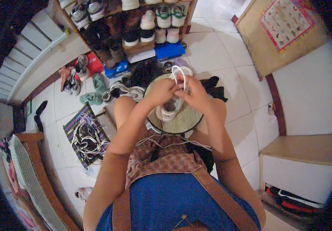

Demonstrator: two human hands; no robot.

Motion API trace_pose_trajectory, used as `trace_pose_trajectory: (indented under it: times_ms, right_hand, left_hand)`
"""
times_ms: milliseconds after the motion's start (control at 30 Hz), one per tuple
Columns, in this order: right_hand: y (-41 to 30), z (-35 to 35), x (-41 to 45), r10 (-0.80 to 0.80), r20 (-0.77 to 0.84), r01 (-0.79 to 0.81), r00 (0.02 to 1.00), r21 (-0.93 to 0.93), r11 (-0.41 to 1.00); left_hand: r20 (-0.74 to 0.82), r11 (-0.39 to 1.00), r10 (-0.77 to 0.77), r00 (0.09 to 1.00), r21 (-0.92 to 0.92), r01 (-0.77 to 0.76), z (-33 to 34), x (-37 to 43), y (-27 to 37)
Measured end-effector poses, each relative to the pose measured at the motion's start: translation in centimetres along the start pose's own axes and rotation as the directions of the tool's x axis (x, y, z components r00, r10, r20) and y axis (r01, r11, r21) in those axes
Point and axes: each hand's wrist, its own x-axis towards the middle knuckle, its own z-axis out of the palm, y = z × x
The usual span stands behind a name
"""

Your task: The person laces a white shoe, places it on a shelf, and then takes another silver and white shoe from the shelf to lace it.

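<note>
A white shoe rests on a small round wood-patterned table in front of my knees, its heel towards me. Above the shoe, my left hand and my right hand meet, their fingers closed on a white shoelace that stands up in a loop. The fingertips hide where the lace meets the shoe. A long thin pale lace lies across the patterned apron on my lap.
A shoe rack full of shoes stands ahead, with loose shoes on the tiled floor before it. Many laces are heaped on a striped cloth surface at left. A wooden bench is far left; a cabinet stands right.
</note>
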Motion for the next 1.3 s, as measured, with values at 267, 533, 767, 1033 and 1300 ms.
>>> trace_pose_trajectory:
  times_ms: [267, 533, 767, 1033, 1300]
  right_hand:
    - [2.2, -0.6, -0.6, 0.189, -0.133, -0.199, 0.973, -0.067, 0.978]
    - [2.7, -1.1, -1.8, 0.145, 0.053, -0.152, 0.988, 0.139, 0.979]
    - [5.3, 0.0, -2.5, 0.219, 0.059, -0.221, 0.974, 0.033, 0.975]
    - [5.9, 1.1, 0.5, 0.265, 0.05, -0.27, 0.963, 0.206, 0.941]
    - [7.1, 0.8, -0.8, 0.309, 0.051, -0.313, 0.95, 0.139, 0.939]
  left_hand:
    - [0.087, 0.924, -0.143, 0.986, -0.346, 0.165, -1.5, 0.7, 0.1]
    - [0.158, 0.656, -0.3, 0.941, -0.682, 0.323, -0.6, 0.1, -1.9]
    - [-0.011, 0.99, 0.032, 0.999, -0.14, -0.033, -1.2, 1.0, -1.1]
    - [-0.127, 0.927, 0.337, 0.933, 0.219, -0.305, -0.8, 2.2, 1.7]
    - [-0.05, 0.841, 0.232, 0.971, 0.511, -0.175, -1.7, 0.3, -2.0]
